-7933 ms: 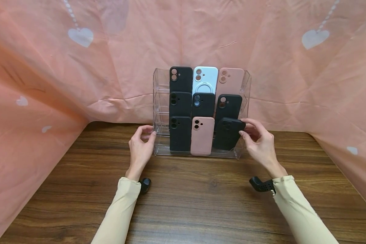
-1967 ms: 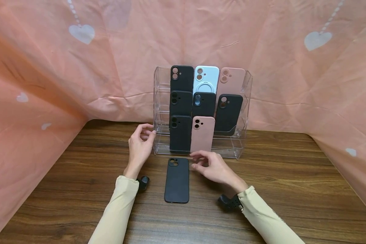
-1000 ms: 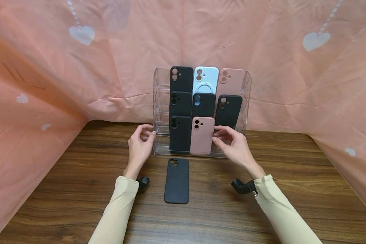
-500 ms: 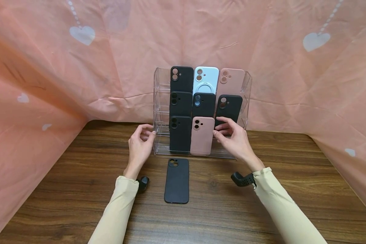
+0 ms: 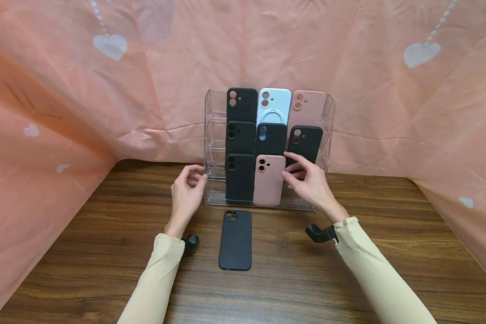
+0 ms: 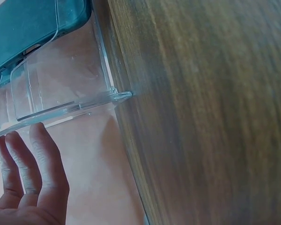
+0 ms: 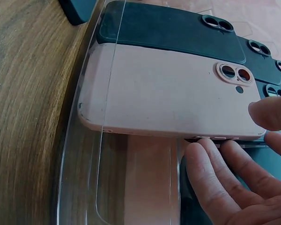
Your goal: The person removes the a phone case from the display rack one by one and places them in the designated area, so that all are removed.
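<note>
A clear stepped display rack [image 5: 215, 198] stands on the table with several phone cases leaning in it. My left hand [image 5: 187, 191] holds the rack's left side panel, thumb near its front edge; in the left wrist view its fingertips meet the clear panel. In the bottom row sits a pink phone case [image 5: 268, 186], upright. My right hand [image 5: 312, 182] pinches its upper right corner, the thumb on the front and other fingers [image 7: 205, 168] along the side edge. A dark phone case [image 5: 235, 243] lies flat on the table before the rack, camera cutout toward it.
Left of the pink case stands a black case [image 5: 240, 184]. Higher rows hold more black cases, a white case [image 5: 273, 103] with a ring and another pink case [image 5: 308, 105]. Pink cloth [image 5: 166, 81] with hearts surrounds the wooden table [image 5: 283, 279] at the back and sides.
The dark case has gone from the rack's lower right to the table. My right hand has moved off it and onto the pink case's upper right corner. The left hand has stayed put.
</note>
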Tool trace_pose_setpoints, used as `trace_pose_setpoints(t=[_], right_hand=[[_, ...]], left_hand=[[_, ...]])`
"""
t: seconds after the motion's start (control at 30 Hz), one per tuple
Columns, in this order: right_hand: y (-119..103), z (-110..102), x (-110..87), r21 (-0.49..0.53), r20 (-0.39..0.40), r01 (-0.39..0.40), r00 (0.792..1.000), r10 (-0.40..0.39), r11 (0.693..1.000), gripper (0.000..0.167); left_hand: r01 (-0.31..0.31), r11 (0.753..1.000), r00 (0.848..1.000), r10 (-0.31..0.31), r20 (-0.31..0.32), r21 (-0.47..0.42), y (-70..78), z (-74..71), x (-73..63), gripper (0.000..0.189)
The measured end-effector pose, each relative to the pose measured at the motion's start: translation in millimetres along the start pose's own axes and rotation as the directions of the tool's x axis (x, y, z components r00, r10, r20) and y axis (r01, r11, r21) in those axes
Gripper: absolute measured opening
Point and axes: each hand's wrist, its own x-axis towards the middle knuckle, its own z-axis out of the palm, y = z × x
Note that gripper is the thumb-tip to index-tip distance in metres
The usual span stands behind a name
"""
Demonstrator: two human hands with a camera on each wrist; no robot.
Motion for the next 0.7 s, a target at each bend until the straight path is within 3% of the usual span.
trace_pose_setpoints(t=[0.3, 0.53, 0.7], right_hand=[[0, 0, 0.6, -0.021, 0.013, -0.017, 1.0, 0.018, 1.0, 0.048], [3, 5, -3.8, -0.102, -0.058, 0.126, 0.989, -0.132, 0.987, 0.044], [6, 12, -6.7, -0.056, -0.063, 0.131, 0.989, -0.135, 0.99, 0.048]], left_hand=[[-0.001, 1.0, 1.0, 0.001, 0.0, -0.004, -0.1, -0.3, -0.7, 0.019], [-0.006, 1.0, 1.0, 0.006, 0.001, -0.016, -1.0, -0.5, -0.2, 0.018], [-0.006, 1.0, 1.0, 0.006, 0.002, -0.016, -0.9, -0.4, -0.4, 0.018]])
